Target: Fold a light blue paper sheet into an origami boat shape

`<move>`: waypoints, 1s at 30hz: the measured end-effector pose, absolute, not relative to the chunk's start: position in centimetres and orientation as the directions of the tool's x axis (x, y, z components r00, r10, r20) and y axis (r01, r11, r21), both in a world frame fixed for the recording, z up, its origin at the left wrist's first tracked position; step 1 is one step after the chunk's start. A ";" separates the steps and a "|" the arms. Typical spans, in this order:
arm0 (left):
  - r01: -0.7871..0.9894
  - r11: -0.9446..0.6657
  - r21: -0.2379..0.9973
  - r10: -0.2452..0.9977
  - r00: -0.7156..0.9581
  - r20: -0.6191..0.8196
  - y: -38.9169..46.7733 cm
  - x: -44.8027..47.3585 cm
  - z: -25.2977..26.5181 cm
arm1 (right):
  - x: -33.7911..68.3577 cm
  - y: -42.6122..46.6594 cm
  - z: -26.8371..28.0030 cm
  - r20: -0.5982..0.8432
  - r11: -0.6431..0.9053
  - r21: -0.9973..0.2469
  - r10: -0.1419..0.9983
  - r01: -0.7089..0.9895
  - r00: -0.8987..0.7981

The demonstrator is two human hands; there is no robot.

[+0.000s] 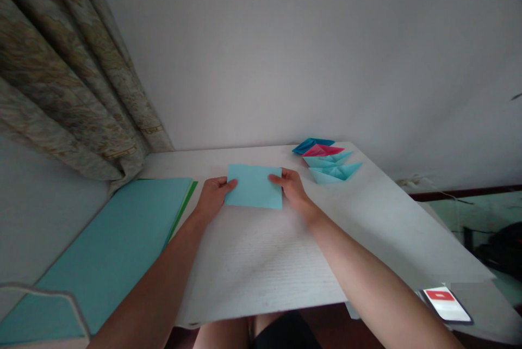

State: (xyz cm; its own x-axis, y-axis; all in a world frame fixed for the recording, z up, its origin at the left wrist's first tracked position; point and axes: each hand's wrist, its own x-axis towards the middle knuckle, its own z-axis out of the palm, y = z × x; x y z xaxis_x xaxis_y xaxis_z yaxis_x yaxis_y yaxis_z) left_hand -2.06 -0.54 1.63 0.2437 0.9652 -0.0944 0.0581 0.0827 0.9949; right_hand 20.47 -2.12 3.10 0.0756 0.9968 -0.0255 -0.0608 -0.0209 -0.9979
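A light-blue paper rectangle [253, 188] is held up between both hands over the white table. My left hand [214, 195] pinches its left edge, thumb on the near face. On the opposite edge, my right hand [291, 186] grips the paper the same way, its fingers partly hidden behind it. Just right of that hand stand folded paper boats: two light-blue ones, the nearer boat [335, 173] and another boat [328, 160] behind it, then a pink boat [322, 150] and a dark-blue boat [313, 145] at the back.
A stack of large light-blue sheets [110, 245], with green edges showing, covers the table's left side. A lit phone [445, 304] lies at the right front. The white table [261, 262] meets a wall behind; a patterned curtain [73, 66] hangs at left. A pale cable [53, 292] curves at lower left.
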 end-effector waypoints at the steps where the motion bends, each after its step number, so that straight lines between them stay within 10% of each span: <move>1: 0.043 0.115 0.992 0.954 0.274 -0.123 -0.6 -2.0 1.7 | 20.6 -2.1 3.2 -0.013 -0.009 -0.999 0.995 -0.039 0.096; 13: 0.111 -0.029 0.993 0.983 0.183 0.009 -1.6 -0.8 2.4 | 19.6 -3.2 3.8 0.333 0.303 -0.719 0.940 0.626 -0.072; 30: 0.272 -0.332 0.903 0.905 0.362 0.223 -2.8 0.4 2.4 | 17.5 -4.1 3.9 0.396 0.424 -0.733 0.902 0.532 -0.173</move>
